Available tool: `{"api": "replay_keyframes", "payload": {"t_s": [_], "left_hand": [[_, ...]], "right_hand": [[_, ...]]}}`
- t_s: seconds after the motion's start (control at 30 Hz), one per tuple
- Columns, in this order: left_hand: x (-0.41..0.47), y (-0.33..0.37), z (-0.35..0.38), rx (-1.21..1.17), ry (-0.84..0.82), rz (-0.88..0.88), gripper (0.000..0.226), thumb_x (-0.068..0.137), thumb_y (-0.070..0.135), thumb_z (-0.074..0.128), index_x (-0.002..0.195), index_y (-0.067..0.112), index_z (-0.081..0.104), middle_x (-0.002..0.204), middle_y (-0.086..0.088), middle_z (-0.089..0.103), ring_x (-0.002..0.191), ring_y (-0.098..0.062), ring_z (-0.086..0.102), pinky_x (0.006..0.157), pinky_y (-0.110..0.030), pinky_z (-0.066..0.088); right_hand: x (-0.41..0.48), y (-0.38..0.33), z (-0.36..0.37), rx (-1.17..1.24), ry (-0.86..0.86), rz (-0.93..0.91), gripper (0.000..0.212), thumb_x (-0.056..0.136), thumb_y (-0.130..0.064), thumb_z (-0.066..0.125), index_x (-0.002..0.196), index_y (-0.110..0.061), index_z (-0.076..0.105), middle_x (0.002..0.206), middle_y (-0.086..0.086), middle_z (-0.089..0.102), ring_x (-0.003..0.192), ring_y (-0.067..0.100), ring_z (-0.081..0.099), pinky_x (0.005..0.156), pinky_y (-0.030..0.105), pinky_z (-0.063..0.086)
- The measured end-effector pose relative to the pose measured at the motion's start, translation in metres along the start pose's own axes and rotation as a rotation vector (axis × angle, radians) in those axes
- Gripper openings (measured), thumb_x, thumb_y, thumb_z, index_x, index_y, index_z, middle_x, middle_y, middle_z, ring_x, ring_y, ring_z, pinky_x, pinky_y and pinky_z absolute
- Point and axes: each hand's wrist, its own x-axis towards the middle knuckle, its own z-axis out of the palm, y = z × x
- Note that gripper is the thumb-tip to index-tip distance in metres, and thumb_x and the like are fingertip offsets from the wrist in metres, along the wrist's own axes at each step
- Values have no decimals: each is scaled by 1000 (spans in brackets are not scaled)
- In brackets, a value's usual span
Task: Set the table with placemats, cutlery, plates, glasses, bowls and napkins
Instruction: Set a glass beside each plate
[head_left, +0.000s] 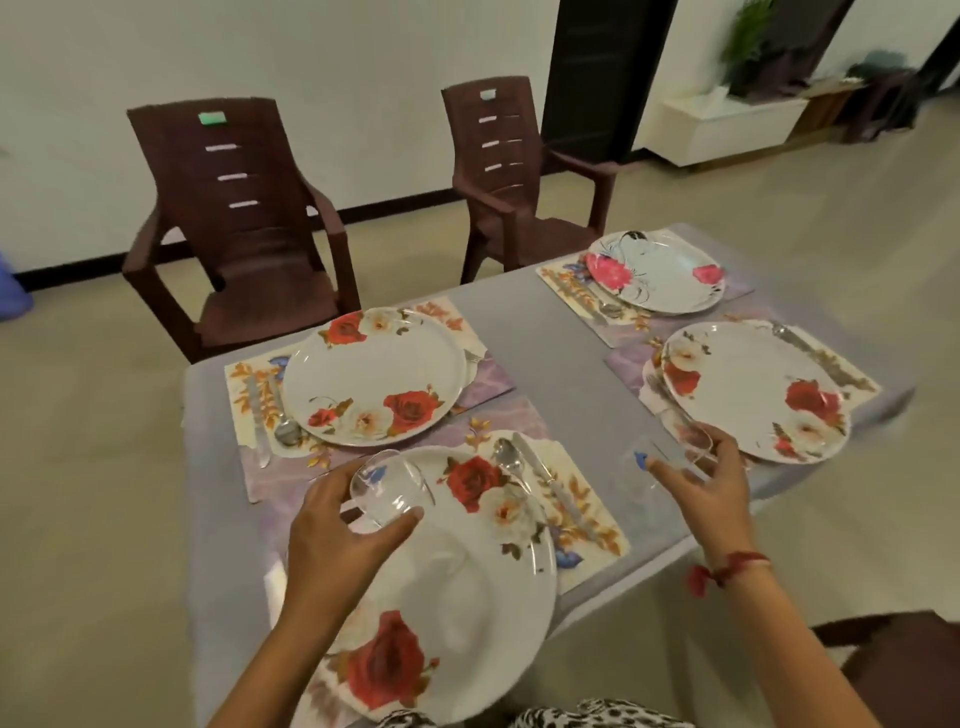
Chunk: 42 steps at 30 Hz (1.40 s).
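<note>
Black-and-white patterned cloth (597, 714) fills the bottom edge, with both forearms reaching out above it. Left hand (332, 530): fingers and thumb curled round a clear glass (389, 491), held tilted above the far rim of the near plate (467, 587); whether glass touches plate cannot be told. Right hand (701, 480): fingers curled round a second glass (680, 449), blurred, held just beside the near rim of the right plate (753, 384); a red thread (727, 564) is tied at that wrist. Right of the near plate, a spoon (506, 460) and knife (545, 478) lie side by side on a floral napkin (587, 519). Beyond, the far-left plate (374, 376) sits on a purple placemat (488, 382), with a second spoon (285, 426) and second knife (258, 415) on paper to its left. Far-right plate (660, 273): cutlery (608, 309) lies at its left edge. All four plates are white with flower prints and stand on a table (550, 343) under grey cloth. Two brown plastic chairs (244, 218) stand past the far side
</note>
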Motion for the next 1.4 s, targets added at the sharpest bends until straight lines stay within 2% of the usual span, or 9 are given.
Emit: {"api": "replay_keyframes", "payload": {"t_s": [0.1, 0.2, 0.27, 0.43, 0.63, 0.73, 1.03, 1.27, 1.4], "left_hand": [[9, 16, 30, -21, -10, 40, 56, 58, 38, 86, 108, 30, 60, 103, 21, 59, 92, -1, 58, 77, -21, 50], [21, 32, 58, -43, -47, 68, 54, 58, 40, 85, 103, 42, 55, 100, 25, 55, 90, 2, 57, 69, -10, 44], [33, 40, 76, -47, -69, 69, 52, 61, 32, 86, 99, 47, 53, 99, 24, 55, 90, 1, 57, 63, -6, 43], [58, 52, 123, 34, -43, 43, 58, 62, 32, 86, 113, 28, 59, 107, 12, 57, 93, -3, 55, 66, -4, 40], [97, 53, 185, 104, 68, -33, 66, 63, 33, 86, 121, 21, 59, 112, 5, 61, 102, -15, 59, 82, -25, 51], [120, 47, 210, 121, 102, -66, 68, 61, 36, 85, 122, 21, 58, 113, 6, 62, 103, -15, 60, 86, -37, 54], [143, 39, 224, 139, -1, -160, 64, 66, 22, 84, 121, 31, 52, 117, 9, 58, 112, -7, 54, 87, -18, 45], [146, 44, 222, 124, -145, -212, 72, 60, 44, 75, 127, 34, 50, 125, 13, 55, 117, -7, 53, 98, -33, 48], [150, 48, 223, 115, -185, -208, 70, 67, 30, 77, 131, 30, 48, 126, 14, 54, 118, -5, 52, 100, -36, 47]], "right_hand": [[17, 3, -14, -21, 34, -11, 63, 69, -25, 82, 120, -24, 45, 126, 5, 48, 116, 25, 50, 90, 37, 47], [34, 6, -20, -17, 66, 14, 94, 44, -68, 79, 120, -23, 46, 123, 4, 48, 109, 23, 53, 87, 35, 48], [51, 8, -23, -7, 77, 7, 104, 37, -75, 75, 121, -21, 47, 121, 3, 48, 105, 22, 53, 85, 35, 50], [111, 17, -34, -62, 81, -12, 64, 69, -22, 83, 122, -19, 47, 123, 8, 49, 106, 22, 50, 86, 35, 49], [212, 31, -46, -24, -58, -37, 70, 66, -24, 84, 126, -14, 47, 125, 7, 49, 104, 22, 50, 78, 20, 44], [266, 38, -53, -25, -152, -38, 64, 69, -18, 82, 123, -16, 47, 128, 9, 49, 106, 22, 51, 90, 37, 48], [353, 41, -62, -19, -293, -52, 67, 72, -17, 80, 129, -17, 45, 129, 3, 47, 111, 22, 48, 89, 37, 44], [373, 51, -65, 10, -309, -17, 65, 74, -17, 78, 129, -18, 45, 131, 9, 48, 115, 27, 50, 84, 36, 44], [374, 56, -70, 31, -307, 3, 65, 74, -16, 78, 130, -18, 44, 134, 6, 46, 114, 24, 49, 83, 34, 44]]}}
